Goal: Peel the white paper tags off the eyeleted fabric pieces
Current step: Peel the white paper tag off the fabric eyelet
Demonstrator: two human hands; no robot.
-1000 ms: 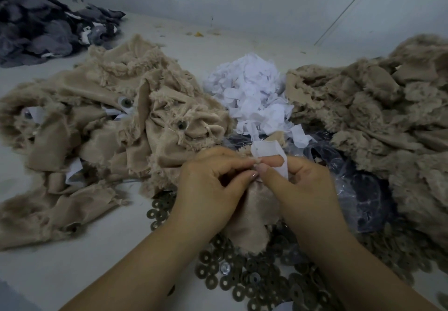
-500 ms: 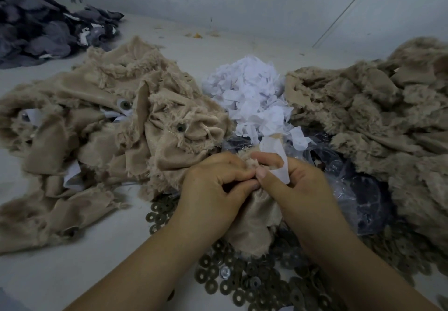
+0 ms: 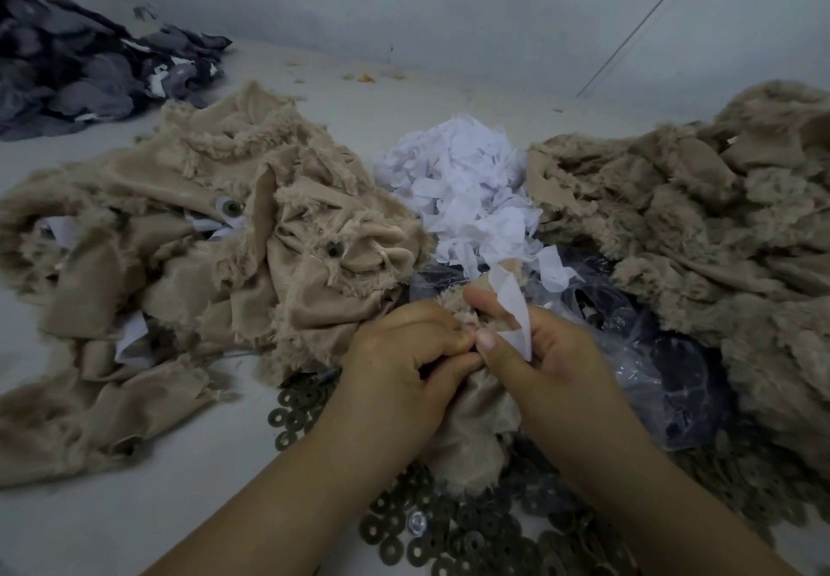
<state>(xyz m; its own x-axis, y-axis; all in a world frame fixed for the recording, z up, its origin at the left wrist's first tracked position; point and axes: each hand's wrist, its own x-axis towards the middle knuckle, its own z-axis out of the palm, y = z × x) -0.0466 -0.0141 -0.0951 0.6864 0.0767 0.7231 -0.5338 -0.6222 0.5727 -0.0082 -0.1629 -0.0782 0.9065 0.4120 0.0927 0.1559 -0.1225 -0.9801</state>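
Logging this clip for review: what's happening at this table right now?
A person is peeling a white paper tag off a tan fabric piece. The left hand grips the fabric while the right hand pinches the tag, which is partly lifted. A pile of removed tags lies behind, between heaps of tan fabric.

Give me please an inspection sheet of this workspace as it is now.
Surface: pale table, lint at the back.
Job's things: tan fabric piece held in both hands; white paper tag partly peeled.
Clutter: tan fabric heaps, paper scrap pile, metal washers, plastic bag, dark fabric.
Grips: left hand pinches fabric; right hand pinches tag.
Cables: nothing seen.
Surroundings: grey wall.
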